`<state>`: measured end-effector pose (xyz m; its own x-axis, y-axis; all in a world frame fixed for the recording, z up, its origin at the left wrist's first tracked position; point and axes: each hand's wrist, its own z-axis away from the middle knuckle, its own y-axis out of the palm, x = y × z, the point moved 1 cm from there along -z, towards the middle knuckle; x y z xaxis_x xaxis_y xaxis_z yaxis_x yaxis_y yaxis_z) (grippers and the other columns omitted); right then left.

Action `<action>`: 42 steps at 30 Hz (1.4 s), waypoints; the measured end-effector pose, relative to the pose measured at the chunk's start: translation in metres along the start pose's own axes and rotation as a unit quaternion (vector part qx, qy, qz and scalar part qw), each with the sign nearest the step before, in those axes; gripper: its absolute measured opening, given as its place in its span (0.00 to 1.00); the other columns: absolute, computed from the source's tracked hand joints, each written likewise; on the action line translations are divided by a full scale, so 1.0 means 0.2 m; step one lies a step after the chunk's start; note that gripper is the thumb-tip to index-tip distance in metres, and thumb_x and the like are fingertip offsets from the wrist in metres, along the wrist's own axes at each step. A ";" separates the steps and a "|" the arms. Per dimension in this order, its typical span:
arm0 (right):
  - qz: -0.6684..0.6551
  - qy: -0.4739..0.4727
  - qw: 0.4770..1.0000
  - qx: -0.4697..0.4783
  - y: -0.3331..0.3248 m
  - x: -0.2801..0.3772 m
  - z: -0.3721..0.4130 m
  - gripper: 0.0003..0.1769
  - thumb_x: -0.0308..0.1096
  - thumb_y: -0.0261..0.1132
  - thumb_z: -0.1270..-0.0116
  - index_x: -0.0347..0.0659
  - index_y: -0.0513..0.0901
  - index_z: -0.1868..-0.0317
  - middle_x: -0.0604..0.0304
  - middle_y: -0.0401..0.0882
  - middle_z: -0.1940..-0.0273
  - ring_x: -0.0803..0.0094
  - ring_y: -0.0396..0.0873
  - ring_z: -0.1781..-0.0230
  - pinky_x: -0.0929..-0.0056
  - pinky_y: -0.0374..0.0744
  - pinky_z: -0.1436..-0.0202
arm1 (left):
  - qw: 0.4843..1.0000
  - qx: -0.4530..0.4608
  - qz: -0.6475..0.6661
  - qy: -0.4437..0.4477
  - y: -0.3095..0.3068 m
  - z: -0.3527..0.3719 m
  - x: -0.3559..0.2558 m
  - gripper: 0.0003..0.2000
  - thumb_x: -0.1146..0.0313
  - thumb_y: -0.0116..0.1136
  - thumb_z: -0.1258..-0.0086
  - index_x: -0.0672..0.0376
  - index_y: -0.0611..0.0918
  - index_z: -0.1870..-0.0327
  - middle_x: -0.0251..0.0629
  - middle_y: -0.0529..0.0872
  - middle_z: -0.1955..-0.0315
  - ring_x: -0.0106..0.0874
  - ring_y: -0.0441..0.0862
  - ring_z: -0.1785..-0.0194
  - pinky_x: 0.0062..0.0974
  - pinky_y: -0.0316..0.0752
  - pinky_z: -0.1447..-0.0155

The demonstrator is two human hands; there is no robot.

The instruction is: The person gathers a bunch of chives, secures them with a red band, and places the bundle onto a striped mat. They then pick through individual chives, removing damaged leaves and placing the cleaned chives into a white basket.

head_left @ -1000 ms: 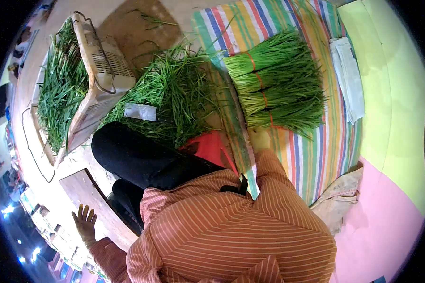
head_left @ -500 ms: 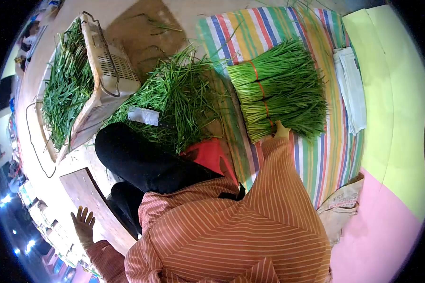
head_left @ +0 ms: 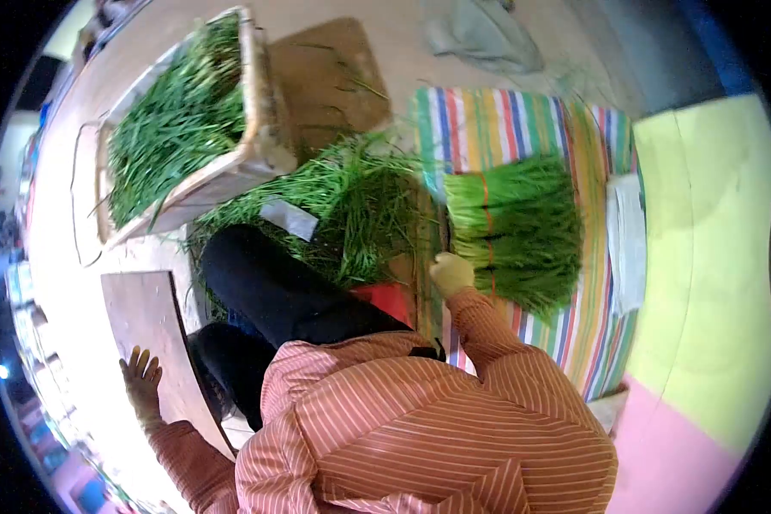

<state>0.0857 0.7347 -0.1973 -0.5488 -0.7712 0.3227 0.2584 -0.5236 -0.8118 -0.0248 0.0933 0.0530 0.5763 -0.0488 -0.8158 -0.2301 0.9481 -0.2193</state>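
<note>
My left hand [head_left: 144,384] is at the lower left, fingers spread and holding nothing, over the edge of a brown board [head_left: 150,321]. My right hand [head_left: 452,274] is closed, with nothing visible in it, beside the pale cut ends of the green stalk bundles [head_left: 531,231]. Those bundles lie side by side on a striped sheet [head_left: 595,257], with red bands around them. Loose green stalks [head_left: 368,206] are heaped left of the sheet, with a small whitish card [head_left: 289,218] on them.
A whitish crate [head_left: 261,128] full of green stalks stands at the upper left. Folded pale cloth or bags [head_left: 627,244] lie on the sheet's right side. A red object [head_left: 385,300] is near my knee, and a grey-green bag [head_left: 488,38] lies at the top.
My right hand has moved off the nearest bundle to the left, and its fingers are now curled. My left hand remains spread. The view has shifted, showing more floor at the top.
</note>
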 end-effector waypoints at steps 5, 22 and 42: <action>0.006 -0.331 0.906 -0.265 -0.44 0.92 -0.32 0.26 0.37 0.63 0.42 0.55 0.76 0.40 0.54 0.74 0.78 0.57 0.75 0.75 0.59 0.76 0.68 | 0.989 -0.028 0.101 0.106 0.08 0.22 0.19 0.29 0.43 0.40 0.25 0.60 0.73 0.38 0.43 0.78 0.45 0.36 0.78 0.46 0.34 0.71 0.41; 0.149 -0.739 0.656 0.019 0.32 2.83 0.43 0.32 0.53 0.57 0.35 0.46 0.70 0.34 0.49 0.67 0.34 0.56 0.66 0.34 0.59 0.67 0.34 | 0.854 -0.379 0.315 0.164 -0.14 0.36 0.59 0.22 0.48 0.54 0.31 0.63 0.82 0.67 0.39 0.84 0.75 0.33 0.83 0.71 0.32 0.81 0.59; 0.130 -0.570 0.811 0.024 0.12 2.36 0.11 0.32 0.47 0.52 0.31 0.49 0.60 0.28 0.53 0.56 0.27 0.55 0.60 0.29 0.57 0.63 0.30 | 0.922 -0.281 0.238 0.122 -0.16 0.48 0.71 0.20 0.52 0.51 0.27 0.63 0.82 0.60 0.40 0.86 0.69 0.30 0.84 0.67 0.27 0.79 0.57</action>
<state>-0.1493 0.3510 -0.0531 0.6136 -0.6772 0.4060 0.2934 -0.2818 -0.9135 0.1389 0.0859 -0.0048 0.1267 0.1972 -0.9721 -0.8206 0.5715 0.0090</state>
